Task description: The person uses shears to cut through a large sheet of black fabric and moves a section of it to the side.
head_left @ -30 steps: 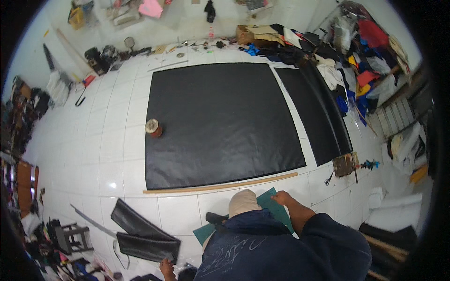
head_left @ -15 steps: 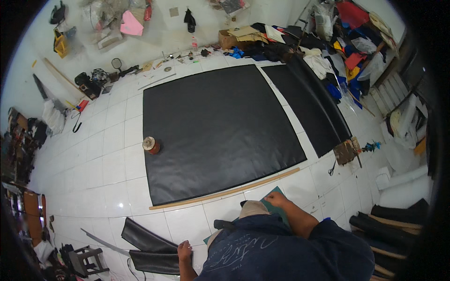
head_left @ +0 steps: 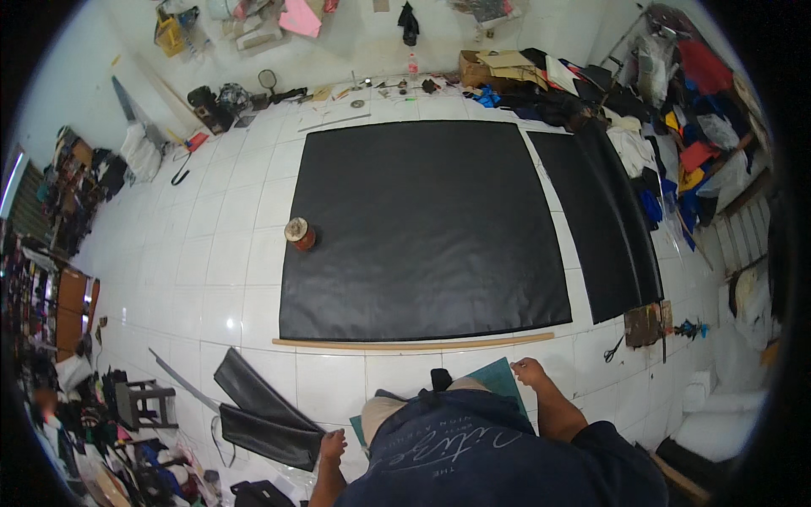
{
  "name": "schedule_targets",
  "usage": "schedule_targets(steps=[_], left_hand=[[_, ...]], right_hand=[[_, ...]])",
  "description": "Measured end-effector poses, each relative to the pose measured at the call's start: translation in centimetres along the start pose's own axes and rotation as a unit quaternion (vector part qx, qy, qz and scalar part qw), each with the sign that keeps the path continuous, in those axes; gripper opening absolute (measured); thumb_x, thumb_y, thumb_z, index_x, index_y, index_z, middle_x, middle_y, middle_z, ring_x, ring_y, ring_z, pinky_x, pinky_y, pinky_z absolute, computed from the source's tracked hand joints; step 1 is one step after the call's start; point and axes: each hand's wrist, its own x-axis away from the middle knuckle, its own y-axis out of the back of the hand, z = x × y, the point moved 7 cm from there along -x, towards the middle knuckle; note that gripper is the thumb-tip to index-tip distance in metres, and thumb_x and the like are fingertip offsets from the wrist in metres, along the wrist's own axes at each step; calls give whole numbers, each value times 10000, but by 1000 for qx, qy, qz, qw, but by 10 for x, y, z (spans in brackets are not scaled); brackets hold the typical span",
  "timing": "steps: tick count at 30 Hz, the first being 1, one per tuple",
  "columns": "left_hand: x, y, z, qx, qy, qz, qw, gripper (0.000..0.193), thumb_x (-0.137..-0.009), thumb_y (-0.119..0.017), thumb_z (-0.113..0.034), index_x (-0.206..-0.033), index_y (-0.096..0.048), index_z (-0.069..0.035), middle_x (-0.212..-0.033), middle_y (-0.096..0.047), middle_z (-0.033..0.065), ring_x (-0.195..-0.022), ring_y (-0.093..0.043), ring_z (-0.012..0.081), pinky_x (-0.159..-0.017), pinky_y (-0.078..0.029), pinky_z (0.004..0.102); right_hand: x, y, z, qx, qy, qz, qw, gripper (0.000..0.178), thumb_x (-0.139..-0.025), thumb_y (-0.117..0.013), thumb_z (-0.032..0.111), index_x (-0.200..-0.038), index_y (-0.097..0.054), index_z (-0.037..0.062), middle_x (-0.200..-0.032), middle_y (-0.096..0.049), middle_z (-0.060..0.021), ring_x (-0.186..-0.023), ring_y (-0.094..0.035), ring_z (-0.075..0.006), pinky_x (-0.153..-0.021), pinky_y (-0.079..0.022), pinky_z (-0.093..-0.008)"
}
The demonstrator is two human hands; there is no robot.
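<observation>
A green cutting mat (head_left: pixel 498 378) lies on the floor partly under my body, its corners showing on both sides of me. At its right edge, my right hand (head_left: pixel 529 372) has its fingers closed, seemingly on the rim. My left hand (head_left: pixel 333 444) is lowered beside the end of a black leather-like strip (head_left: pixel 269 433), its fingers loosely bent with nothing visible in them. In front of me a large black sheet (head_left: pixel 422 228) lies flat on the tiles. A wooden rod (head_left: pixel 414 345) runs along its near edge, and a brown cylindrical weight (head_left: pixel 299 234) stands on its left side.
To the right lies a partly rolled black sheet (head_left: pixel 596 220), with a brown block (head_left: pixel 644 324) at its near end and scissors (head_left: pixel 613 348) beside it. A grey stool (head_left: pixel 145 404) and a metal ruler (head_left: pixel 184 379) are at left. Heaped materials (head_left: pixel 676 144) fill the far right corner.
The view has turned, so the large sheet sits squarer ahead of me. My right hand has shifted outward from the mat's top corner to its right edge.
</observation>
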Motion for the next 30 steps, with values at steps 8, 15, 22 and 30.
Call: schedule_targets(steps=[8,15,22,30], left_hand=[[21,-41,-31,-51,-66,-5,997,465,-872,-665,-299,-1164,-599,58,-913,-657,110,-777,-593,161,-708,-482,304],[15,22,-6,69,-29,-91,993,453,-863,-667,-290,-1149,-605,55,-973,-650,129,-808,-611,194,-706,-512,309],[-9,32,72,68,121,-54,989,390,-867,-648,-306,-1053,-669,36,-743,-626,64,-663,-578,161,-589,-451,312],[-115,182,19,-102,-29,-83,991,459,-917,-540,-427,-997,-682,2,-984,-683,165,-913,-637,319,-818,-491,430]], right_hand=[[-18,-9,-7,-35,-46,79,995,385,-858,-686,366,-954,-642,-4,-795,-649,-98,-637,-597,-186,-530,-461,-324],[-70,-69,59,84,41,136,986,377,-846,-711,375,-939,-630,18,-730,-601,-51,-574,-547,-139,-445,-416,-286],[-78,-108,235,163,114,90,976,377,-891,-637,323,-922,-663,-52,-771,-661,-163,-734,-629,-266,-697,-489,-412],[-64,-212,392,161,162,110,967,305,-911,-621,315,-831,-650,22,-711,-596,-36,-642,-530,-129,-578,-438,-299]])
